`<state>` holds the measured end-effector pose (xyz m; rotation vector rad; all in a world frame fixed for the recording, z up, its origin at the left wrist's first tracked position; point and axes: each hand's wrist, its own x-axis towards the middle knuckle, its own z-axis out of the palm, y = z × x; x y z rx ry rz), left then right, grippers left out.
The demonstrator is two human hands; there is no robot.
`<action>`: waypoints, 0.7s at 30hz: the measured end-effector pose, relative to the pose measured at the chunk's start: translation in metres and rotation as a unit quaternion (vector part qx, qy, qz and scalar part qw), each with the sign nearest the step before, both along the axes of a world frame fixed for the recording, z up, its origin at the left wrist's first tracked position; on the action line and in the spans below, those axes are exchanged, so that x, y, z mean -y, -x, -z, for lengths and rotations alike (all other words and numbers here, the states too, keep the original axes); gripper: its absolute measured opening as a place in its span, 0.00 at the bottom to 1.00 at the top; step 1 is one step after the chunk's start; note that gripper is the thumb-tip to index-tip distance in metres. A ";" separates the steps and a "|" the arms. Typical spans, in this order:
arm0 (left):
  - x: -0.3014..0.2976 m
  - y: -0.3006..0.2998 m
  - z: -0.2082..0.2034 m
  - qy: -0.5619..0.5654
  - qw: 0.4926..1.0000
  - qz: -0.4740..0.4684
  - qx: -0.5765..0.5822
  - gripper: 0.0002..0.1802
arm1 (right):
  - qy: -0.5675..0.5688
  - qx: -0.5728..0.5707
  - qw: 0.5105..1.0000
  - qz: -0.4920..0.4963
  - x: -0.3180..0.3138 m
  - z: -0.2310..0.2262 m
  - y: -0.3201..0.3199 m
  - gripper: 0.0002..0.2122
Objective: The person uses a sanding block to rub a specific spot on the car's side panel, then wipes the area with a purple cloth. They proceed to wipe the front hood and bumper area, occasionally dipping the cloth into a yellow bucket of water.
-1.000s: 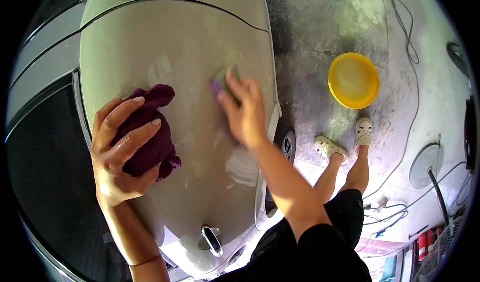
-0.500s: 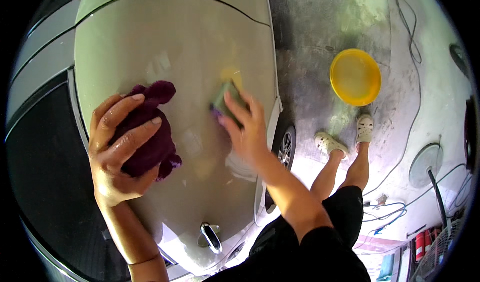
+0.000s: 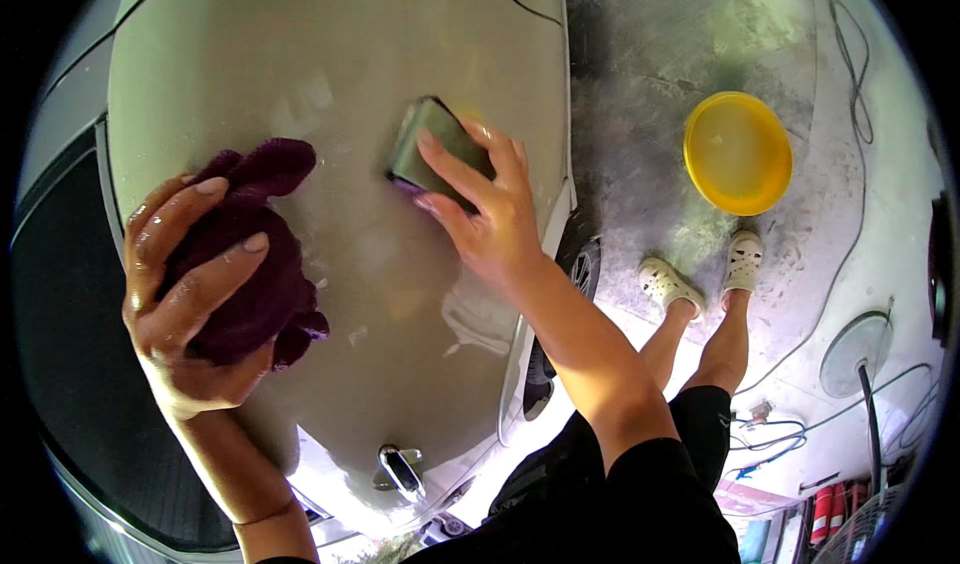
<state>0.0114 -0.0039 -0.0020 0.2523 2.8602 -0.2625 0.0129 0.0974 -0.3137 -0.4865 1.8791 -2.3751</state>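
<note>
The left hand hides part of the purple cloth, the right hand part of the green block, and the right edge of the car panel much of a wheel.

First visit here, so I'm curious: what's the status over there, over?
Left fingers curled on bunched purple cloth. Right fingers gripping greenish block at beige car panel. Possible snag: chrome handle lower in view, apart from both hands.
</note>
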 end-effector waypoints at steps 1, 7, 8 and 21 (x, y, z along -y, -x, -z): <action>0.000 0.000 0.001 -0.013 1.000 0.003 -0.010 0.35 | 0.010 -0.010 1.000 0.012 0.002 -0.005 0.006 0.29; 0.001 -0.003 0.008 -0.003 0.999 -0.006 -0.033 0.39 | -0.034 0.060 0.997 -0.026 -0.016 -0.007 -0.059 0.29; 0.000 -0.003 0.005 0.006 1.000 -0.001 -0.030 0.39 | -0.030 0.072 0.997 -0.006 0.001 -0.014 -0.032 0.29; 0.001 -0.001 0.005 -0.006 1.000 0.009 -0.023 0.41 | -0.016 0.087 0.996 0.011 0.020 -0.015 0.014 0.27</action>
